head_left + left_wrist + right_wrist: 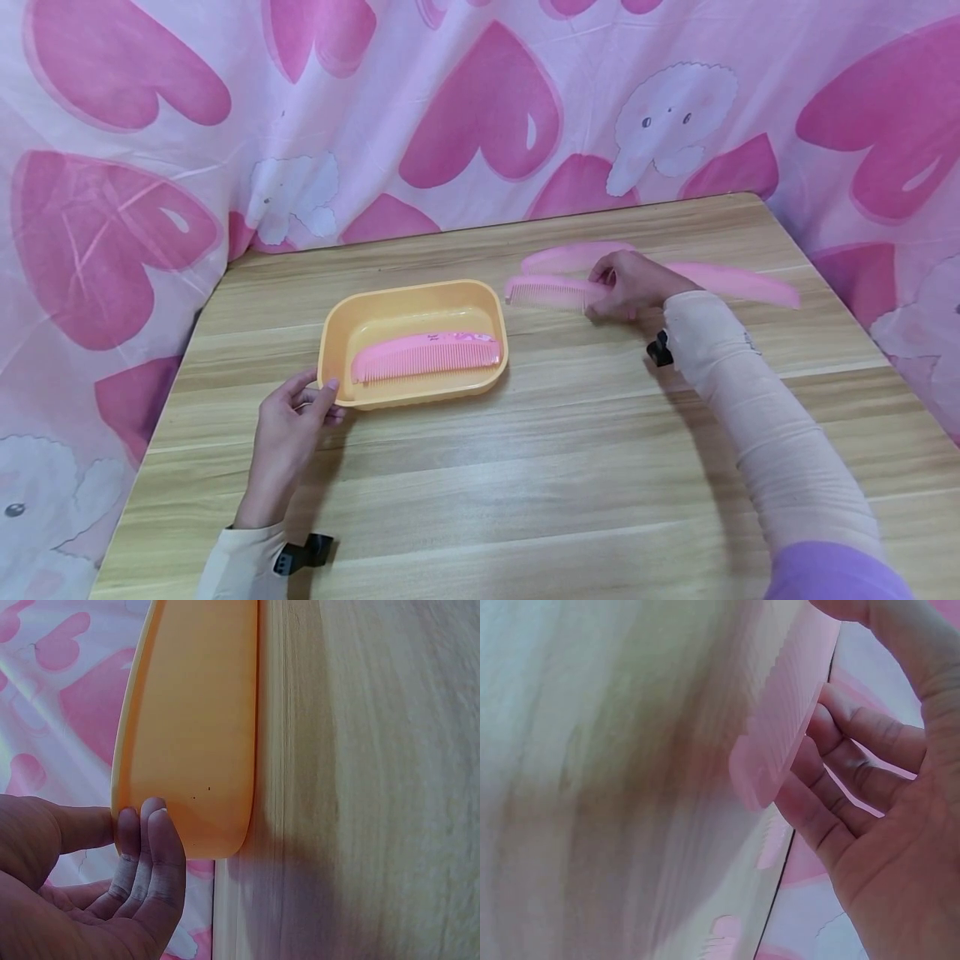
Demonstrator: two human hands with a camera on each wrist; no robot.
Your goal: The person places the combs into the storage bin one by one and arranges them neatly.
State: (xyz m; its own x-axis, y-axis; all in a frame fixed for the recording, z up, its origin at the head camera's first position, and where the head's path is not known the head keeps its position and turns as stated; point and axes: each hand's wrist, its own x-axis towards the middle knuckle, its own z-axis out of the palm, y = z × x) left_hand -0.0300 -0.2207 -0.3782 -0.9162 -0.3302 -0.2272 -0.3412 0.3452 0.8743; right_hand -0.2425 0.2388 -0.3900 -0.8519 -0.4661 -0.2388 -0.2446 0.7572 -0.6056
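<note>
A yellow-orange plastic basin (412, 400) stands on the table, with one pink comb (420, 354) lying inside it, teeth toward the front. My left hand (296, 421) pinches the basin's near left corner, thumb at the rim and fingers on the outer wall, as the left wrist view shows on the basin side (195, 712). To the right of the basin, my right hand (633, 283) holds a second pink comb (551, 293) between thumb and fingers. In the right wrist view this comb (787, 712) is tilted on edge, its teeth facing the table.
Behind the right hand, another pink comb (573, 255) lies on the wooden table (480, 517). One more pink comb (738, 283) rests to its right, partly behind the wrist. A pink heart-patterned curtain (480, 108) hangs along the table's back and sides.
</note>
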